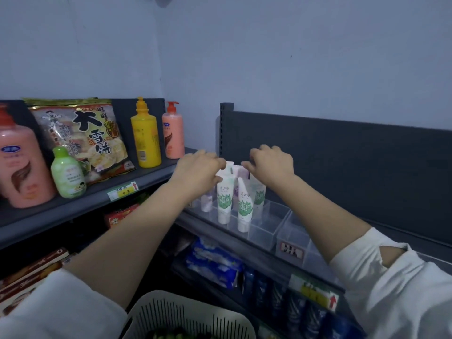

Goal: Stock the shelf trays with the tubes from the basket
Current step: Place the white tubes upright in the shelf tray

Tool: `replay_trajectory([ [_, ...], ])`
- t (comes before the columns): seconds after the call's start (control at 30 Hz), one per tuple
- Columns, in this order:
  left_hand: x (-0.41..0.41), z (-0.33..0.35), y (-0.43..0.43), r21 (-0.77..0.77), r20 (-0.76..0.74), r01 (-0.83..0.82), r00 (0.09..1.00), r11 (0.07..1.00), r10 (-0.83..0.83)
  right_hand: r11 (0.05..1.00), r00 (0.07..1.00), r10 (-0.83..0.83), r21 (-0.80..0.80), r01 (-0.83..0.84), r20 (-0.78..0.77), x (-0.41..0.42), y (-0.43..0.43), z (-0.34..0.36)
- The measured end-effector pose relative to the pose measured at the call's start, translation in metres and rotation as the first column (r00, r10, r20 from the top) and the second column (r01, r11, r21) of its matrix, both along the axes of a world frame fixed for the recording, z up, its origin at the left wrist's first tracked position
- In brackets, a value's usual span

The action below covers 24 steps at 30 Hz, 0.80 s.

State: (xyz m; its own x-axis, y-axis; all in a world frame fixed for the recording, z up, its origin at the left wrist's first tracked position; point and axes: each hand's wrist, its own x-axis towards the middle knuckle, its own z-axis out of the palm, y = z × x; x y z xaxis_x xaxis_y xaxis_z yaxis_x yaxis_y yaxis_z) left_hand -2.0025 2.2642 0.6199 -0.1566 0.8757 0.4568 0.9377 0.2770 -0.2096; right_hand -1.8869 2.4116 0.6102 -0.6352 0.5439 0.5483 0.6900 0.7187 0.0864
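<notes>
Closest in, bottom centre: white slotted basket (188,316), rim just under the cam, something green inside, too cut off to say what. White sleeves either side; R sleeve has a slit near the elbow.

Both forearms reach up and fwd to the dark shelf w/ the clear trays (265,223). Nearest tray compartments on the R look bare, one w/ a label on its front. Further along, tubes stand upright cap-down in the trays: two white tubes w/ green leaf print (225,199) side by side at the front, a third green one (259,195) behind to the R, a paler lilac tube (206,201) on the L.

Left hand (199,168) sits over the tube tops, fingers curled down, thumb and fingertips touching the crimped end of a front tube; firm pinch or just resting, can't tell. Right hand (271,162) hovers just beside, fingers bent, tips at the upper ends of the back tubes; grip not clear either.

Far L on the other shelf: pink pump bottle (22,165), small green bottle (68,174), snack bag (83,138), yellow bottle (145,135), another pink pump bottle (173,133). Grey wall behind.
</notes>
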Motion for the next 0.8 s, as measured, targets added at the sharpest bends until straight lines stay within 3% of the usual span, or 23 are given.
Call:
replay_trajectory([
  [0.17,-0.019,-0.019,-0.052,-0.020,-0.019,-0.033,0.999,0.999,0.033,0.992,0.993,0.115,0.040,-0.116,0.040,-0.012,-0.060,-0.014],
  [0.4,-0.050,-0.103,-0.119,-0.149,0.070,-0.105,0.991,0.983,0.117,0.975,0.958,0.220,-0.032,-0.218,0.186,-0.031,-0.127,-0.098],
  [0.8,-0.028,-0.278,-0.143,-0.501,0.318,-0.037,0.921,0.864,0.224,0.895,0.811,0.355,-0.420,-0.150,0.465,-0.003,-0.148,-0.280],
])
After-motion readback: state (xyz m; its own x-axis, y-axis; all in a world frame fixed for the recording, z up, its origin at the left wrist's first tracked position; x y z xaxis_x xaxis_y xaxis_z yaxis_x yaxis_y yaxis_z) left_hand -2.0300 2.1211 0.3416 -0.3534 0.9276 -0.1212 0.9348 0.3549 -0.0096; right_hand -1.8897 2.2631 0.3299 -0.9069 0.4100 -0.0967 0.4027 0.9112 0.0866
